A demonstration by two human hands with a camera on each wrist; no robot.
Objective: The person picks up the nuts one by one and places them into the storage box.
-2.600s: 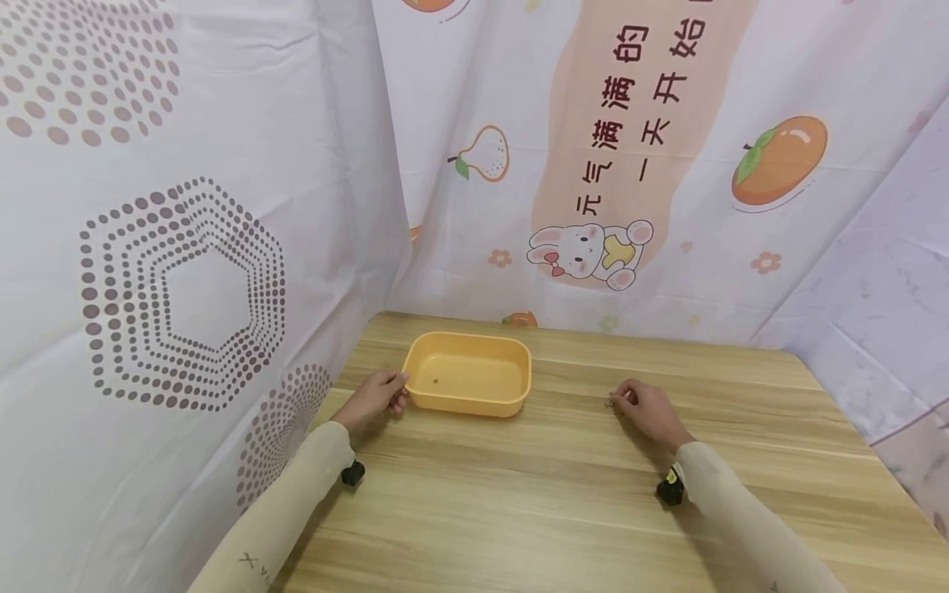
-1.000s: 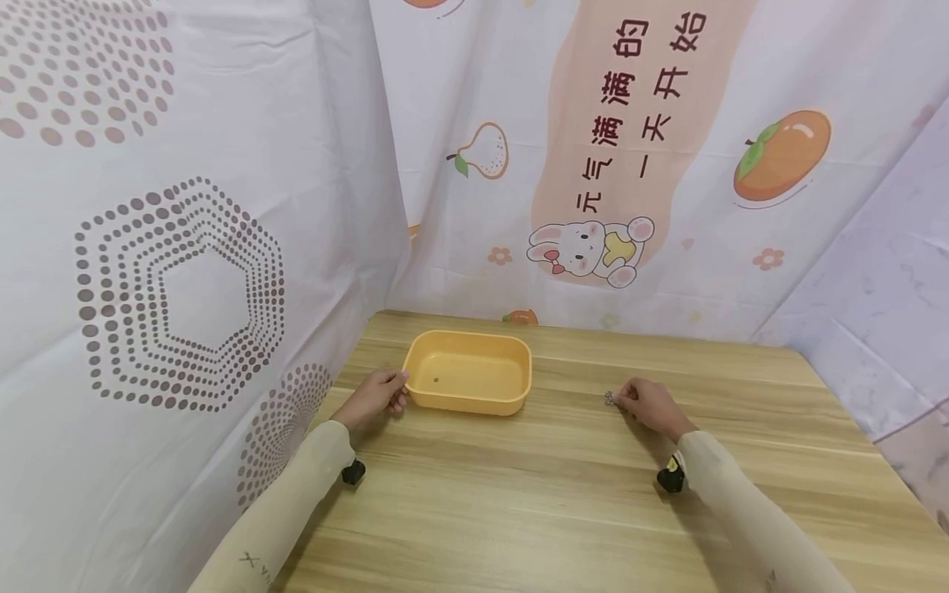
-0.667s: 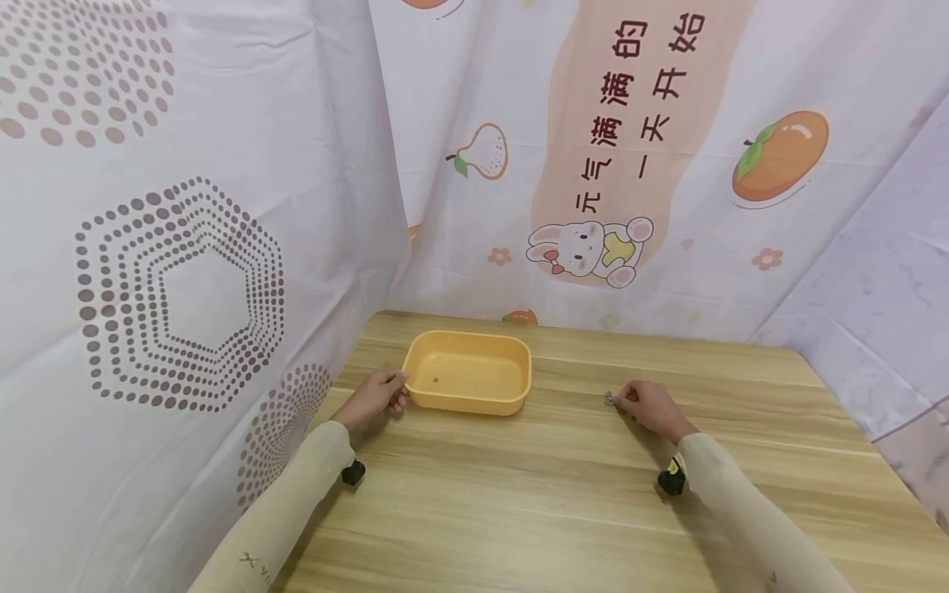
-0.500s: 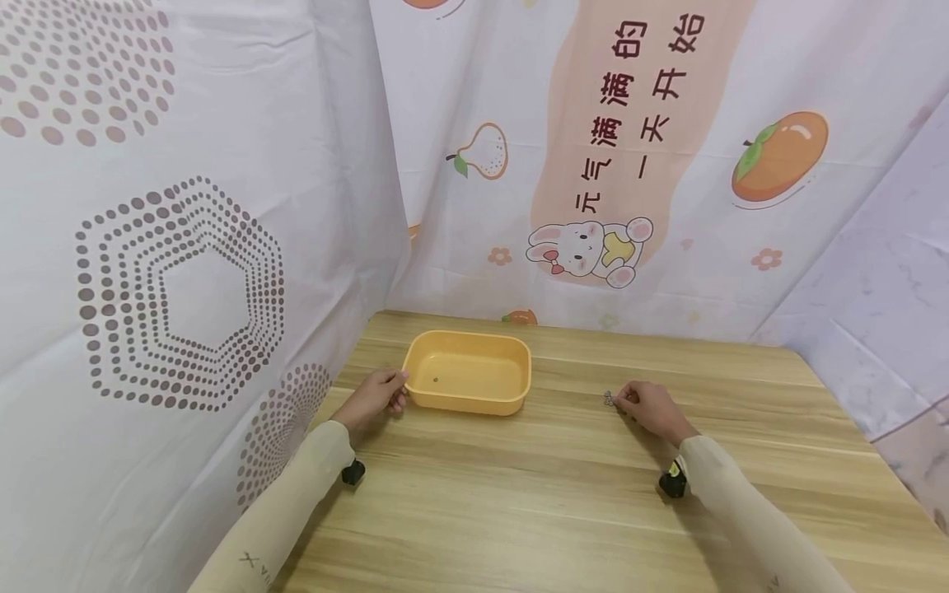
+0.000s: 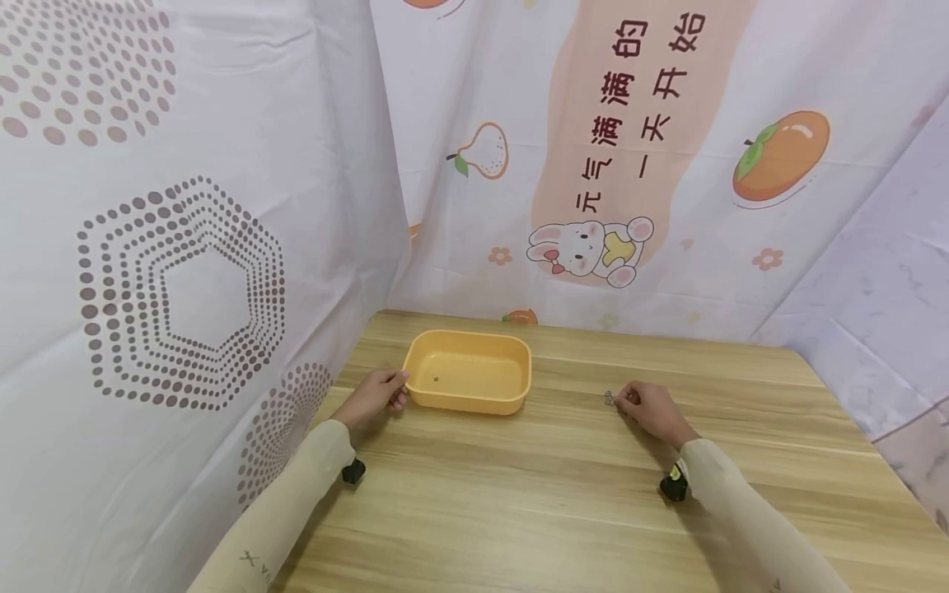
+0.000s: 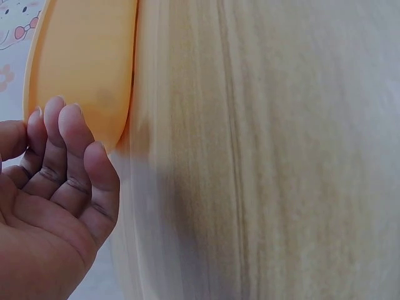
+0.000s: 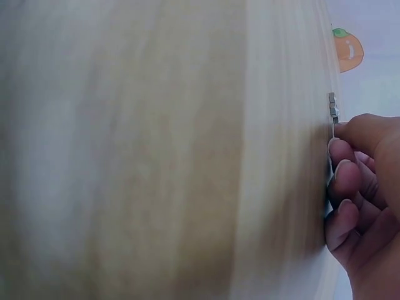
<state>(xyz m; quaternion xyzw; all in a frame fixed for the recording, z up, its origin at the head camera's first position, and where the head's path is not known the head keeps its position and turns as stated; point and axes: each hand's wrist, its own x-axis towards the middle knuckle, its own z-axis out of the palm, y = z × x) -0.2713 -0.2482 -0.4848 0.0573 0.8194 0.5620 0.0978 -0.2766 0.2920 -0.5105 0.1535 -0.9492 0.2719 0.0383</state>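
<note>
My left hand (image 5: pixel 376 397) is at the left end of a yellow rectangular plastic basin (image 5: pixel 467 403), pinching its rim between thumb and forefinger. In the left wrist view the other fingers of the left hand (image 6: pixel 59 194) curl loosely beside the basin (image 6: pixel 87 50). Over on the right, my right hand (image 5: pixel 647 407) rests low on the table, its thumb and forefinger pinching at a little cluster of small silvery metal pieces (image 5: pixel 610 399). Close up, these metal pieces (image 7: pixel 333 106) look blocky, perhaps nuts, and stick out past the fingertips of the right hand (image 7: pixel 369 187). The fingertips partly hide them.
A small dark spot (image 5: pixel 436 380) shows on the basin's floor; whether it is a loose piece or a mark I cannot tell. The wood-grain table (image 5: pixel 504 494) is bounded by a printed curtain (image 5: pixel 474 206) behind and a patterned one (image 5: pixel 222 313) at left.
Since the earliest frame the right hand has shifted very slightly, and more of the metal pieces shows at its fingertips. Left hand and basin have stayed put.
</note>
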